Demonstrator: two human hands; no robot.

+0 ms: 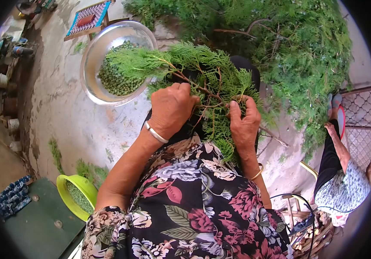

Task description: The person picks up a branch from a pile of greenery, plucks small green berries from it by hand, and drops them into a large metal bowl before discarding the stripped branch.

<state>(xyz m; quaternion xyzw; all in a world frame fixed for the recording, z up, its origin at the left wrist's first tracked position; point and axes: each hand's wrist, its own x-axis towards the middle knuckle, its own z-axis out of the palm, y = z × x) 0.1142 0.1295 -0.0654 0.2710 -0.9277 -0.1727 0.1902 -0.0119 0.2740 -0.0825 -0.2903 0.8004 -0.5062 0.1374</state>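
Observation:
A leafy green branch [194, 82] with a brown stem lies across my lap. My left hand [173, 108], with a pale bangle at the wrist, is closed at the stem's left side; what its fingers hold is hidden. On the right, my right hand [243, 123] pinches a twig of the same branch between thumb and fingers. The branch's left tip hangs over a metal basin [91, 82] holding many small green cones [118, 75].
Cut greenery [302, 56] is heaped at the upper right. A woven stool [88, 19] stands beyond the basin. A yellow-green bowl [66, 198] is at lower left, by a dark green surface [42, 224]. Another person [341, 185] sits at the right edge.

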